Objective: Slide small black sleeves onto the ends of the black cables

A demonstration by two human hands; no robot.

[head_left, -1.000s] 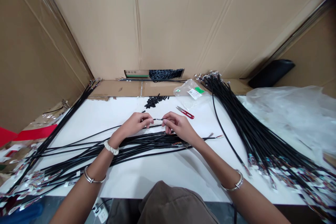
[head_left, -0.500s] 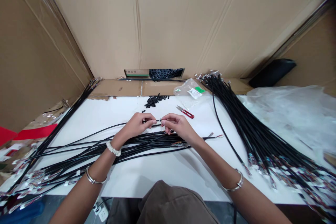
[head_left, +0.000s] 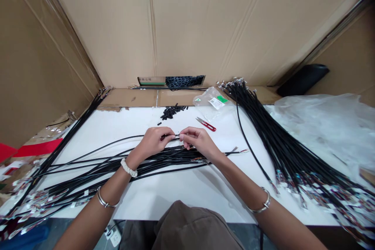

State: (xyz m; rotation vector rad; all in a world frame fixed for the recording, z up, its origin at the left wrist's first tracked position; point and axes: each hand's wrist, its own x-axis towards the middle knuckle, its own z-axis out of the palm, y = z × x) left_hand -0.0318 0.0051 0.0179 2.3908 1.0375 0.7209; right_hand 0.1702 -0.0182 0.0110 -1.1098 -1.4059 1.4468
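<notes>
Thumb and fingers of my left hand (head_left: 159, 139) are pinched on a black cable (head_left: 117, 140) close to its end; the cable trails away to the left. Facing it, my right hand (head_left: 196, 139) pinches the cable's thin tip, only a small gap from the left fingertips. What exactly lies between the right fingers is too small to make out. Below both hands, a bundle of black cables (head_left: 164, 159) with bared coloured wire ends lies across the white table. Beyond the hands are a pile of short black tube pieces (head_left: 172, 112) and red-handled thread snips (head_left: 206, 124).
A thick bundle of black cables (head_left: 263, 133) fans out at the right, beside crumpled clear plastic (head_left: 325, 129). More cables (head_left: 73, 133) run along the left. A labelled plastic bag (head_left: 212, 103) lies at the back, before the cardboard wall (head_left: 187, 23).
My left hand has shifted slightly right, its fingers closer along the cable toward my right hand. The right hand stays almost in place, still pinched.
</notes>
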